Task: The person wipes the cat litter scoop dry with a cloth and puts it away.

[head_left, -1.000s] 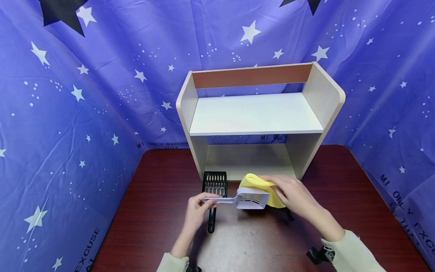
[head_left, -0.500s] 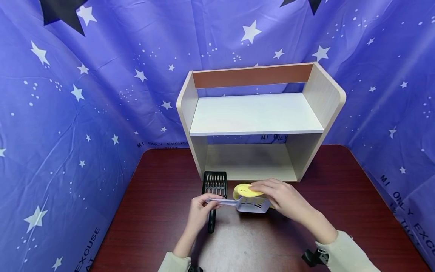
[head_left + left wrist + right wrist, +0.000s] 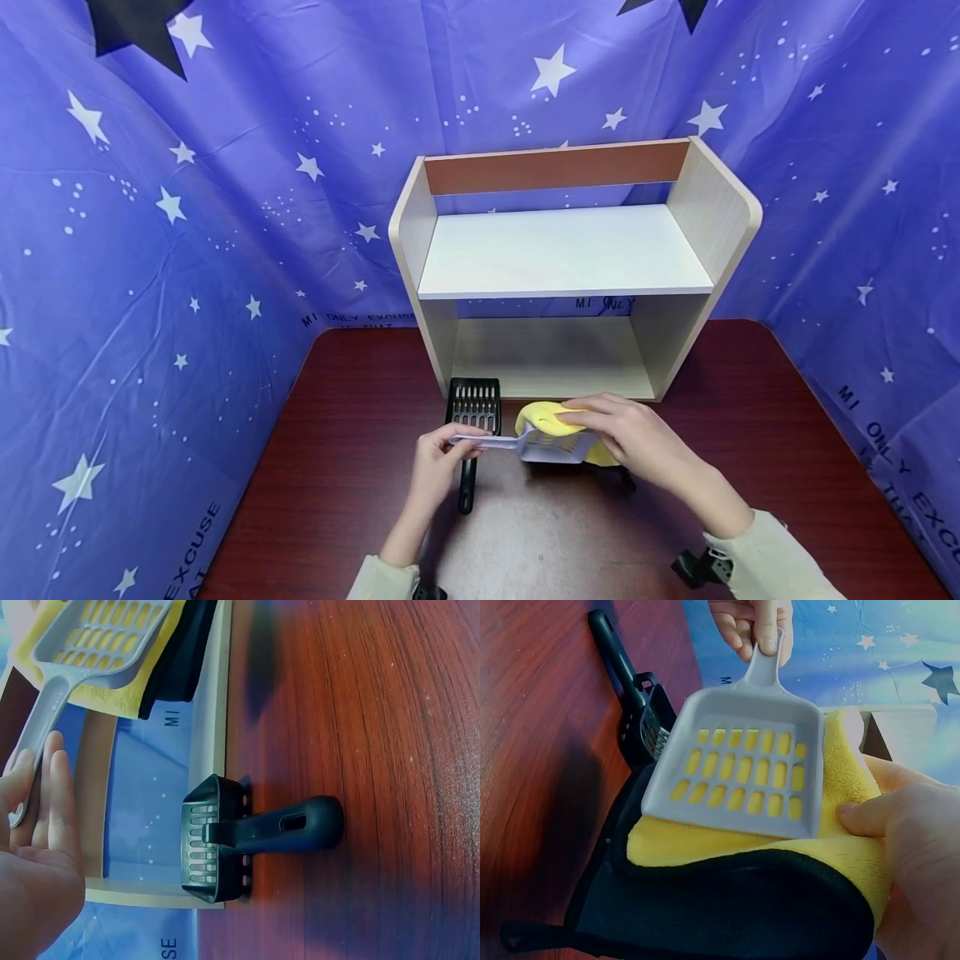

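Bringing yellow-and-black plush cloth point(image 3: 727, 896) nearer left edge of dark-red wooden table point(image 3: 360, 450) than second ago, gripped in right hand point(image 3: 630, 432); pinching lilac slotted plastic scoop point(image 3: 739, 784) in left hand point(image 3: 435, 462); likely wiping

I see a lilac scoop point(image 3: 731, 712), yellow-and-black cloth point(image 3: 742, 900) against it, star-patterned blue curtain point(image 3: 225, 208) beyond, red-brown tabletop point(image 3: 337, 433) beneath.
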A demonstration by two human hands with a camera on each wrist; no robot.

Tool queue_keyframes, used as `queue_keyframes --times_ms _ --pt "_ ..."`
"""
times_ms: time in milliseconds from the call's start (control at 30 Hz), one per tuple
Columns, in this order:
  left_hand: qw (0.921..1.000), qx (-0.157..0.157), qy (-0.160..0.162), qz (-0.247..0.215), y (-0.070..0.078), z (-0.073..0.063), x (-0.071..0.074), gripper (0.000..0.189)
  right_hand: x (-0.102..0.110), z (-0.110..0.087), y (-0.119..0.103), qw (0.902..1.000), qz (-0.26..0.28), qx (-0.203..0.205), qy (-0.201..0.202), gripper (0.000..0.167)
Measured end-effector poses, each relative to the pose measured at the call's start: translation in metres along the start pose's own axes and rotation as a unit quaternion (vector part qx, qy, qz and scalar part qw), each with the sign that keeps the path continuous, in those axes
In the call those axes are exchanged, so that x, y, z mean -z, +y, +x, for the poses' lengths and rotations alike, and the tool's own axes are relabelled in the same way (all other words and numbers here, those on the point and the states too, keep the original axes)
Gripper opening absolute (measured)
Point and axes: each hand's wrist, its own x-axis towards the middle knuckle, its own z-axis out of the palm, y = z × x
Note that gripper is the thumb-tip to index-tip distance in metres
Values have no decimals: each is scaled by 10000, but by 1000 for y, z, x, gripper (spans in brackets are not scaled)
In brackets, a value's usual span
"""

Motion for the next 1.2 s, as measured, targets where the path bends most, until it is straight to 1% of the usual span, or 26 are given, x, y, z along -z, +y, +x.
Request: queue_keyframes --times_ms 167,333,567,800,1000,1100,1200 --pt "9999 -50 104 -82 0 1 3 14 2 -4 3 9999 -37 19 146 53" --pt "9998 -149 136 -48 0 2 7 14 4 -9 5 9998 -76 -40 200 52" --pt "9995 -295 133 -49 2 4 13 15 5 -16 9 9995 -94 -108 274 52" --pt "9992 -318 237 -1 3 5 16 14 8 -22 13 9994 -56 -155 295 52" --pt "9987 -408 319 19 1 5 19 13 10 -28 15 9990 -51 -197 388 54" --pt "9984 -392 410 -34 2 4 20 13 9 -31 15 9983 -74 -348 465 54" --pt "9977 -288 594 -162 3 5 20 14 9 -35 15 9963 -143 -691 489 53"
